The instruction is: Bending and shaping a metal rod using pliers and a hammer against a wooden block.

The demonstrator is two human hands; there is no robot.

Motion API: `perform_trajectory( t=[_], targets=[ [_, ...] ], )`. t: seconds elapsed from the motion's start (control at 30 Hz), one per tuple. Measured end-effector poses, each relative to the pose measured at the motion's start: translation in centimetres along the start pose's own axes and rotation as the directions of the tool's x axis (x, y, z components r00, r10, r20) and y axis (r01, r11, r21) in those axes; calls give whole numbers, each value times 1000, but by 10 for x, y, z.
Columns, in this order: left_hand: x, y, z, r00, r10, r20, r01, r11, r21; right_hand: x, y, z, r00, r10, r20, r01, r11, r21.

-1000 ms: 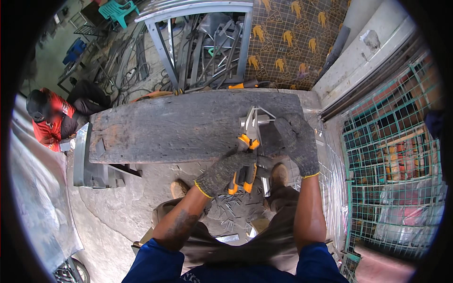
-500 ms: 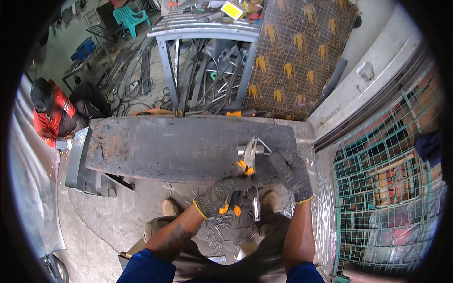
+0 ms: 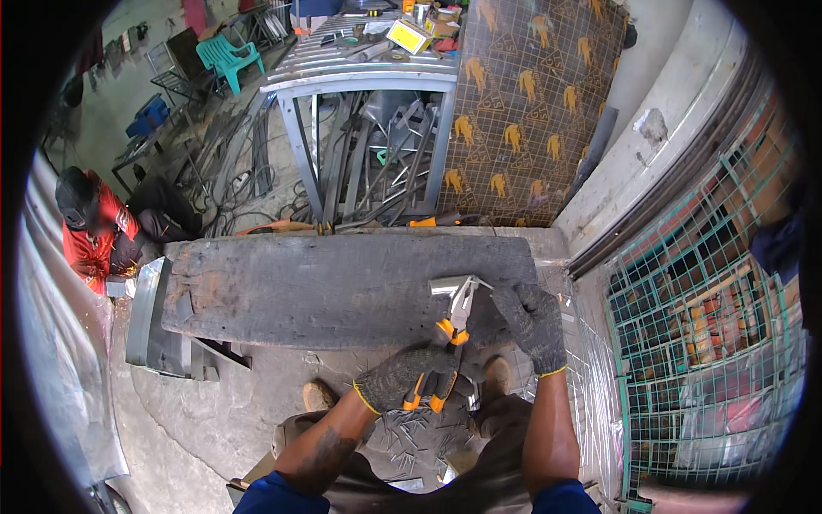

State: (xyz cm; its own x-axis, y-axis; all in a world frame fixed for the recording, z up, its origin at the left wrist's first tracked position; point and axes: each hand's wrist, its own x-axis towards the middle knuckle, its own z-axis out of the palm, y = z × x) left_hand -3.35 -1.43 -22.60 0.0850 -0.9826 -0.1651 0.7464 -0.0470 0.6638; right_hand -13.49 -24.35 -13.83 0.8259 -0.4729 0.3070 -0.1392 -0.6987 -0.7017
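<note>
My left hand (image 3: 406, 377), in a dark knit glove, is closed around the orange-and-black handles of a pair of pliers (image 3: 463, 301). Their jaws point away from me over the dark wooden bench (image 3: 342, 287). A thin bent metal rod (image 3: 482, 282) reaches from the jaws to my right hand (image 3: 533, 330), also gloved, whose fingers are closed on its end. Just left of the jaws is a short shiny metal piece (image 3: 445, 285). Below my left hand, part of another shiny metal piece (image 3: 474, 397) shows; its kind is hidden.
At the left end of the bench a person in red (image 3: 101, 223) crouches near sparks and bent sheet metal (image 3: 147, 313). A metal-framed table (image 3: 360, 81) with tools stands beyond. A patterned board (image 3: 522, 111) leans beside it; green wire mesh (image 3: 702, 360) lines the right. Cut rods litter the floor.
The view has shifted, so the bench sits lower in it. The pliers' jaws are now tilted more to the right, still at the rod. Both hands keep their hold.
</note>
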Motion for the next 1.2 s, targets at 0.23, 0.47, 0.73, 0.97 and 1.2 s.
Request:
perform_trajectory(
  t=[0.23, 0.47, 0.73, 0.97, 1.2],
  targets=[
    [-2, 14, -3, 1000, -18, -9, 20, 968, 251, 10, -5, 4, 996, 24, -81, -25, 1000, -14],
    [-9, 9, -7, 997, 48, -68, -33, 979, 203, 9, -5, -1, 993, 110, 37, -111, 994, 11],
    [-12, 34, 20, 995, -8, -96, 4, 999, -42, 10, -6, -4, 990, 91, 106, -84, 994, -67],
    [-8, 36, 11, 984, -33, -173, 38, 999, 24, 13, -8, -2, 993, 71, 98, -67, 997, -50],
    [-6, 17, -15, 951, 302, 72, -288, 772, 566, 14, -8, -4, 985, 113, 126, -108, 993, -48]
  ],
)
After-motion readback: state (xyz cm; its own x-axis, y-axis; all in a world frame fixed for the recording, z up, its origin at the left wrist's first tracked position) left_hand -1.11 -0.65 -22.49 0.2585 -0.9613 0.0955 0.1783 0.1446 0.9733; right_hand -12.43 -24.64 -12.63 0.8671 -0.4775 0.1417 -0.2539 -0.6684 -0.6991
